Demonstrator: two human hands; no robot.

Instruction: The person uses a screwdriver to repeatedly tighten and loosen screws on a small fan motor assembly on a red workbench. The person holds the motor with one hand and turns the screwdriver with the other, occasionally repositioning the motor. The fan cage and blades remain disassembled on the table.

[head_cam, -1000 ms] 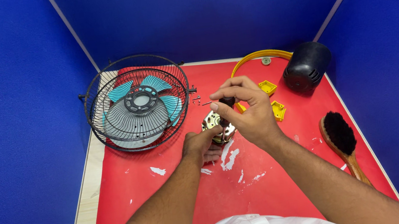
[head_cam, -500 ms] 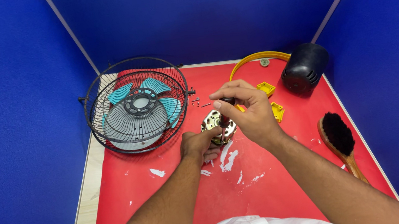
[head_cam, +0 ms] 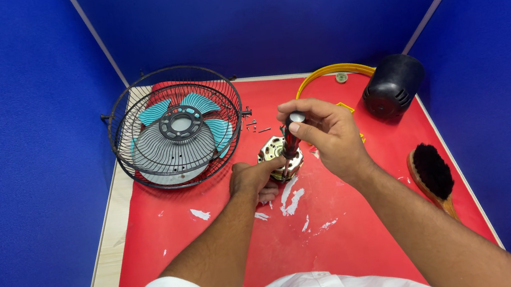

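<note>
A small metal fan motor (head_cam: 274, 153) with copper windings stands on the red table top (head_cam: 350, 237) near the middle. My left hand (head_cam: 253, 179) grips its lower left side and steadies it. My right hand (head_cam: 328, 136) is closed around the dark handle of a screwdriver (head_cam: 292, 132), which points down onto the top of the motor. The tool's tip is hidden by my fingers and the motor.
A black wire fan cage (head_cam: 177, 127) with teal blades lies at the back left. A black motor housing (head_cam: 393, 85) and a yellow ring (head_cam: 330, 72) sit at the back right. A wooden brush (head_cam: 434, 174) lies at the right edge. Small screws (head_cam: 255, 125) lie by the cage.
My right hand has shifted slightly on the screwdriver handle above the motor. My left hand stays on the motor.
</note>
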